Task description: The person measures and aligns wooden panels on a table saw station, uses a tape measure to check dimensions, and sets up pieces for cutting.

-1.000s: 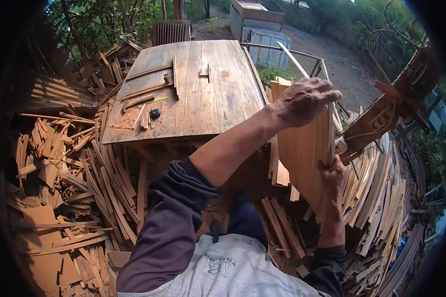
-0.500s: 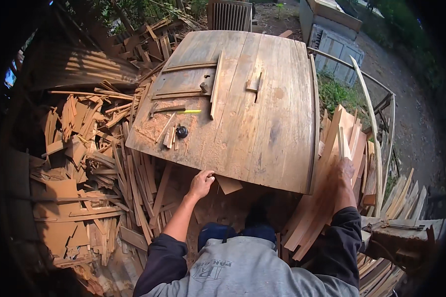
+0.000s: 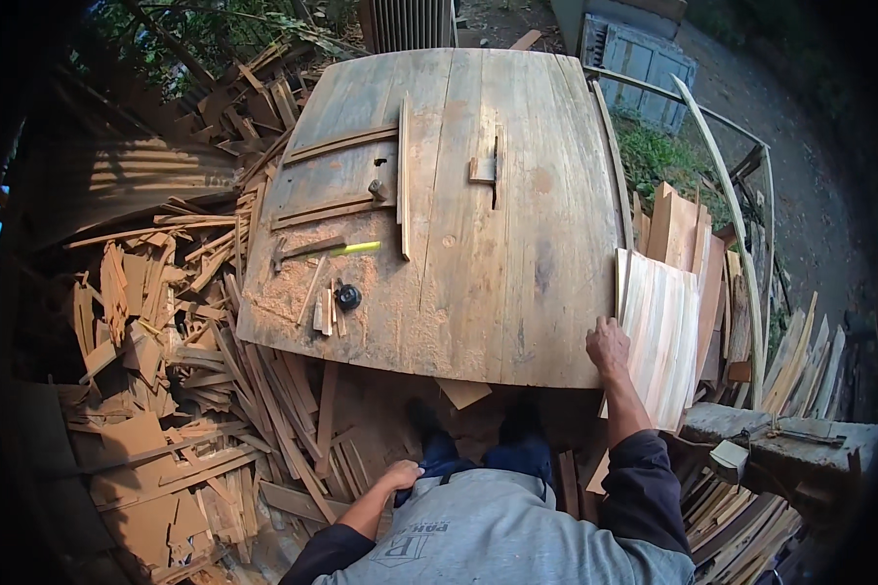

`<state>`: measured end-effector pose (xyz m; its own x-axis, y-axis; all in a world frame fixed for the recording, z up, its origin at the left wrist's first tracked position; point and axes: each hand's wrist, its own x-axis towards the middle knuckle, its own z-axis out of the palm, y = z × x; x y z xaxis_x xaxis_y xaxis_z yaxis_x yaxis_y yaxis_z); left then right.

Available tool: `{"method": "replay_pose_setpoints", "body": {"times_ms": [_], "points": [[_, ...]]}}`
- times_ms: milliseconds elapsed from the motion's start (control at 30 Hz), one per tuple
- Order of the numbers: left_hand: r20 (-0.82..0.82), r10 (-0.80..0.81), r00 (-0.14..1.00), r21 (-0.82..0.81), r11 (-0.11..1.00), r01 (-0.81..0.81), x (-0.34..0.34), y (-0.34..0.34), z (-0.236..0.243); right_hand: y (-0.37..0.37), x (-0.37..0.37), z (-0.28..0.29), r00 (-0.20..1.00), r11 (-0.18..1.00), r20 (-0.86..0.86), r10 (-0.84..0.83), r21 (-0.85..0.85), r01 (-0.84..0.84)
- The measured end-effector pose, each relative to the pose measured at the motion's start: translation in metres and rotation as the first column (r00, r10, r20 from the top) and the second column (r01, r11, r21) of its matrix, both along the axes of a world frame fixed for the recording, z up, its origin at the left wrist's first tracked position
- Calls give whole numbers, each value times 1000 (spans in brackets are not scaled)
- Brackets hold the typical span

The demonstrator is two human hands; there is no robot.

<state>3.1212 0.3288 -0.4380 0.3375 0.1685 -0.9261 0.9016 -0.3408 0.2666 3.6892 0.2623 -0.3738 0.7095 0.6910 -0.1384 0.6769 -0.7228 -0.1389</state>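
Observation:
My right hand point(image 3: 610, 346) grips the left edge of a pale, striped wooden panel point(image 3: 661, 331) at the right corner of the workbench. The panel's broad face is turned toward me. Down at my waist, beside my blue trousers, my left hand point(image 3: 400, 475) is closed; whatever it may hold is hidden. On the wooden workbench point(image 3: 517, 312) lie a hammer point(image 3: 327, 251) with a yellow-green grip end, a round black object point(image 3: 347, 296), and small wood offcuts point(image 3: 322, 310). Thin wooden strips point(image 3: 404, 175) form a frame on the bench top, and a small block point(image 3: 481, 171) sits farther right.
Sawdust point(image 3: 273, 292) covers the bench's left part. Scrap wood point(image 3: 137, 341) is heaped along the left. Boards point(image 3: 668, 224) lean at the right, near a thick beam point(image 3: 800, 439) and a bent pale slat point(image 3: 722, 205). A pale blue cabinet point(image 3: 644, 73) stands behind.
The panel has come up and turned from edge-on to face-on in my right hand, which has moved left. My left hand has left the bench's front edge and dropped to my waist.

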Motion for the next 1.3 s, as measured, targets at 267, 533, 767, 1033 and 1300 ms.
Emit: {"method": "replay_pose_setpoints", "body": {"times_ms": [267, 533, 767, 1033, 1300], "points": [[216, 117, 969, 3, 993, -120, -20, 17, 186, 15, -115, -69, 986, 984, -137, 99, 158, -77], [84, 331, 940, 96, 936, -339, 76, 0, 327, 0, -113, -83, 984, 954, -83, 158, 269, -130], [913, -308, 266, 311, 108, -944, 59, 144, 535, 0, -116, -82, 983, 959, -68, 171, 240, -150], [809, 386, 444, 195, 536, -821, 68, 257, 405, -11, -113, -84, 967, 951, -54, 249, 200, -234], [592, 176, 787, 298, 859, -416, 207, 370, 208, -2, -73, -47, 939, 939, -151, 309, 202, -277]]}}
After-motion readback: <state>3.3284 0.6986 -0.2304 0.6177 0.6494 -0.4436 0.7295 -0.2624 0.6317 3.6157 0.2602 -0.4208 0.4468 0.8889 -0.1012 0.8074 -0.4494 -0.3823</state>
